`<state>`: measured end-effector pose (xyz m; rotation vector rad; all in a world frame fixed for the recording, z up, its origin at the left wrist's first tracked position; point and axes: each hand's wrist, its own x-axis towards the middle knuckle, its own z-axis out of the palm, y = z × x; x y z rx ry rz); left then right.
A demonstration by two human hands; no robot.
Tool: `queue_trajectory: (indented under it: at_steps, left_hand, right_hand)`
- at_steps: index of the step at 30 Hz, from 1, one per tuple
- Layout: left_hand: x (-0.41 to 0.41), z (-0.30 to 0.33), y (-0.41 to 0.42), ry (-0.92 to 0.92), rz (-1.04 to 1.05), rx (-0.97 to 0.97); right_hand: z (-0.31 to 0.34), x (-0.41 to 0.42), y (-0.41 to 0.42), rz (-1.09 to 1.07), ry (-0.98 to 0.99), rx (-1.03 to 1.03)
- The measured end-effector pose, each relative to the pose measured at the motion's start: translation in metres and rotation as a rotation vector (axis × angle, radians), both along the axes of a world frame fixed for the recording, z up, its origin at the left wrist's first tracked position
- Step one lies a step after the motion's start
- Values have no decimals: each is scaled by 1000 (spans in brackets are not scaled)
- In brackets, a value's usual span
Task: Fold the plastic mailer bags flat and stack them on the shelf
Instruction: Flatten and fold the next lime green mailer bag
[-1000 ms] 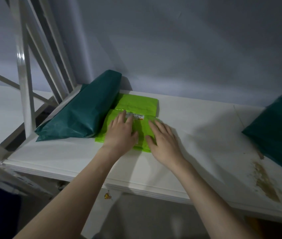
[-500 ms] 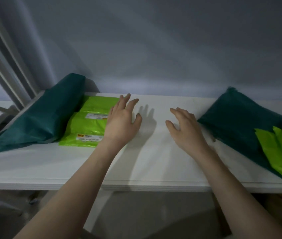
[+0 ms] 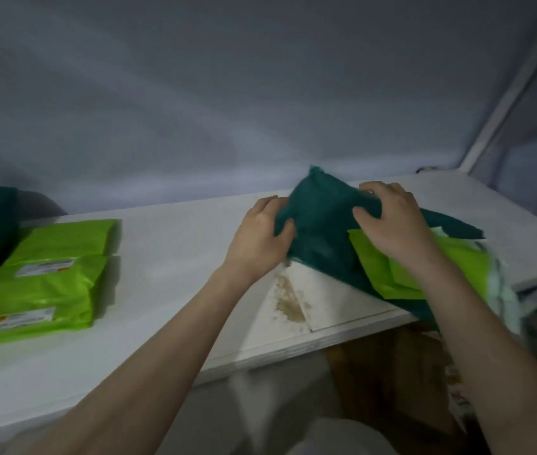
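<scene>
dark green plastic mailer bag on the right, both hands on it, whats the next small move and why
Probably lift the dark green plastic mailer bag toward the bare shelf middle: the left hand and right hand grip its bunched end, and unfolded lime bags lie on it.

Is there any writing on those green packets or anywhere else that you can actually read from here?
No text can be read.
Rear lime green mailer: white label with an orange patch, print too blurred to read.
Front lime green mailer: white label with an orange patch, print too blurred.
Dark green mailer held by both hands: no writing shows.
</scene>
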<state>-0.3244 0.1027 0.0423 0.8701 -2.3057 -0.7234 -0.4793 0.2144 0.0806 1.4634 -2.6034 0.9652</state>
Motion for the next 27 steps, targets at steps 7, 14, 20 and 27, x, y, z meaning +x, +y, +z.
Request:
queue_trajectory:
  at_steps: [7, 14, 20, 27]
  left_hand:
    - [-97, -17, 32, -45, -137, 249]
    - [-161, -45, 45, -66, -155, 456]
    - [-195, -55, 47, 27, -78, 569]
    - [-204, -57, 54, 172, -94, 861]
  right_hand:
    - [-36, -76, 56, -146, -82, 94]
    - [-85, -112, 71, -153, -136, 195]
    - [-106, -124, 66, -136, -121, 278]
    - [-111, -118, 60, -122, 9, 76]
